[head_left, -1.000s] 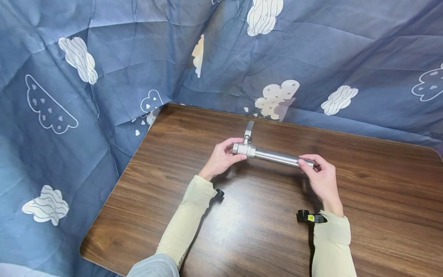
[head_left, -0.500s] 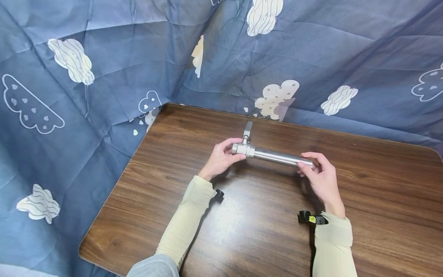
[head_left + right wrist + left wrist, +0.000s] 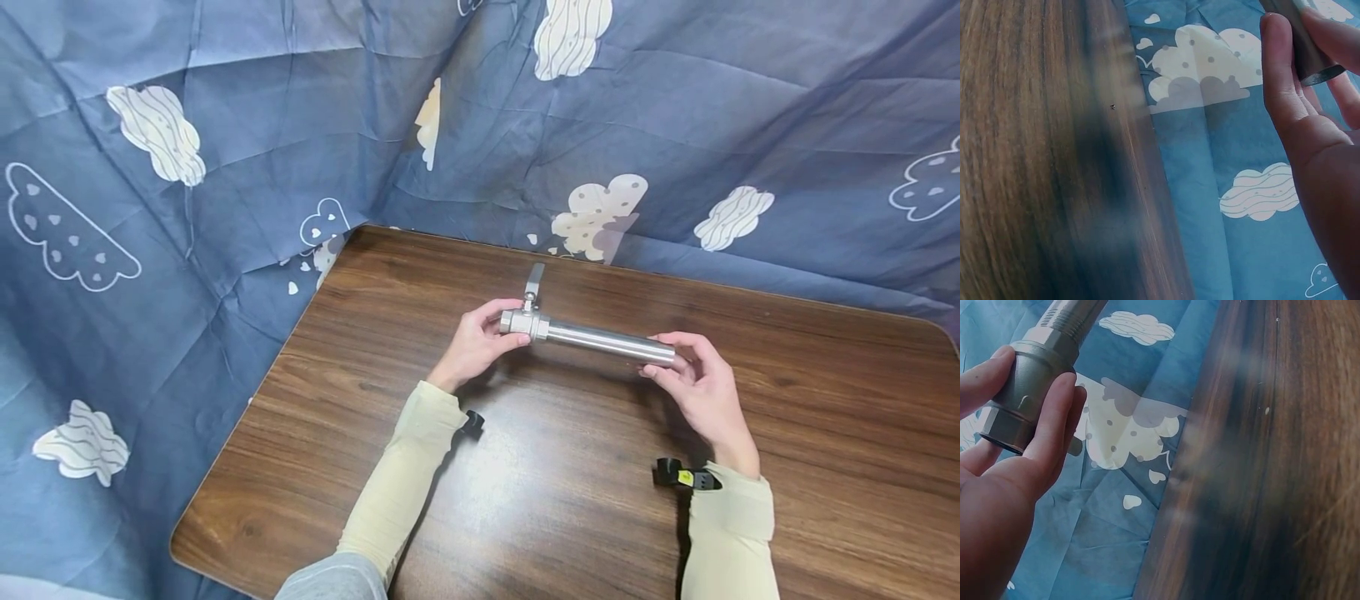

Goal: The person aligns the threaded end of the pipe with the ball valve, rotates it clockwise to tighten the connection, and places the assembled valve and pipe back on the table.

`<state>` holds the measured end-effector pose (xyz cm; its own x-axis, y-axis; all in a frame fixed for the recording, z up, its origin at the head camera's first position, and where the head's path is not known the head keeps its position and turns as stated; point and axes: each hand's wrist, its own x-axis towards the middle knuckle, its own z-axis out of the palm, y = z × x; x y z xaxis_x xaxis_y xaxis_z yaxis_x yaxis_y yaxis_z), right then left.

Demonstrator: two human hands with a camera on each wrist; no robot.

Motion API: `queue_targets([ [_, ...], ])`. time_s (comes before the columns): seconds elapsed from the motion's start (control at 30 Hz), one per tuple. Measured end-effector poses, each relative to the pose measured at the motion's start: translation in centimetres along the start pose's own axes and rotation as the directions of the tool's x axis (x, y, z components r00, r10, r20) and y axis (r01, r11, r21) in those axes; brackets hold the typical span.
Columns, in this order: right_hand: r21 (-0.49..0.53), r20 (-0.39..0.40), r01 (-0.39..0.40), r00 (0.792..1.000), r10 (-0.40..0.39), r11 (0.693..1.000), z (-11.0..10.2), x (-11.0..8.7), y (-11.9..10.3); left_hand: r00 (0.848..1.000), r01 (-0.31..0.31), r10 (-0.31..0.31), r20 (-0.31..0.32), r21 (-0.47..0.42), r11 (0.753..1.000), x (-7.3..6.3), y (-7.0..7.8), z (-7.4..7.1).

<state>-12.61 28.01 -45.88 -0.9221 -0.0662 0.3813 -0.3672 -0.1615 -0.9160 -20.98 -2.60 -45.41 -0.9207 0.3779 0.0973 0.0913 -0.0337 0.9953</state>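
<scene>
A silver ball valve [image 3: 523,323] is joined to a straight steel pipe [image 3: 611,343], held up over the table. The valve's flat lever [image 3: 535,282] points away toward the curtain. My left hand [image 3: 472,343] grips the valve body between thumb and fingers. In the left wrist view, screw threads show on the pipe [image 3: 1063,320] just past the valve's hex end. At the pipe's free right end, my right hand [image 3: 705,392] has its thumb low on the near side and its fingers behind. The right wrist view shows the pipe's end [image 3: 1313,62] between thumb and fingers.
The brown wood-grain table [image 3: 360,333] has rounded corners. A blue curtain [image 3: 480,125] with white cloud prints hangs along its back and left edges. Each wrist wears a small black camera, the right one [image 3: 667,472] with a yellow label.
My right thumb has slid from the pipe's front face down to its lower edge, and that hand has shifted slightly right. The valve and pipe have drifted a little left with the left hand.
</scene>
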Motion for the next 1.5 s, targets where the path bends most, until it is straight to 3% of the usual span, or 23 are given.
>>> queue_targets([
  [0.23, -0.018, -0.005, -0.002, 1.0, 0.002, 1.0, -0.23, -0.06, 0.0, 1.0, 0.003, -0.003, 0.009, 0.001, 1.0, 0.01, 0.02, 0.04],
  [0.4, -0.125, -0.067, -0.037, 0.997, 0.029, 0.991, -0.26, -0.09, -0.06, 1.0, -0.001, 0.001, 0.007, 0.004, 1.0, 0.05, -0.11, 0.04],
  [0.5, -0.21, -0.115, -0.079, 0.992, 0.056, 0.974, -0.28, -0.12, -0.16, 1.0, 0.0, 0.0, 0.006, 0.001, 1.0, 0.05, -0.1, 0.03],
  [0.7, -0.385, -0.159, -0.142, 0.984, 0.086, 0.912, -0.39, -0.2, -0.31, 1.0, 0.01, -0.01, 0.005, 0.007, 1.0, 0.0, 0.0, 0.07],
  [0.77, -0.38, -0.155, -0.146, 0.984, 0.093, 0.913, -0.44, -0.22, -0.32, 1.0, 0.01, -0.01, 0.007, 0.008, 1.0, -0.02, 0.05, 0.11],
  [1.0, -0.222, -0.119, -0.152, 0.985, 0.128, 0.963, -0.58, -0.23, -0.23, 1.0, 0.0, 0.0, 0.019, -0.001, 1.0, -0.07, 0.1, 0.15],
  [1.27, -0.282, -0.144, -0.172, 0.98, 0.136, 0.944, -0.45, -0.17, -0.09, 1.0, -0.01, 0.01, 0.03, -0.005, 1.0, -0.2, 0.19, 0.17],
  [1.5, -0.332, -0.228, -0.216, 0.963, 0.145, 0.918, -0.09, 0.1, -0.01, 0.999, -0.015, 0.015, 0.036, -0.002, 1.0, -0.18, 0.09, 0.17],
])
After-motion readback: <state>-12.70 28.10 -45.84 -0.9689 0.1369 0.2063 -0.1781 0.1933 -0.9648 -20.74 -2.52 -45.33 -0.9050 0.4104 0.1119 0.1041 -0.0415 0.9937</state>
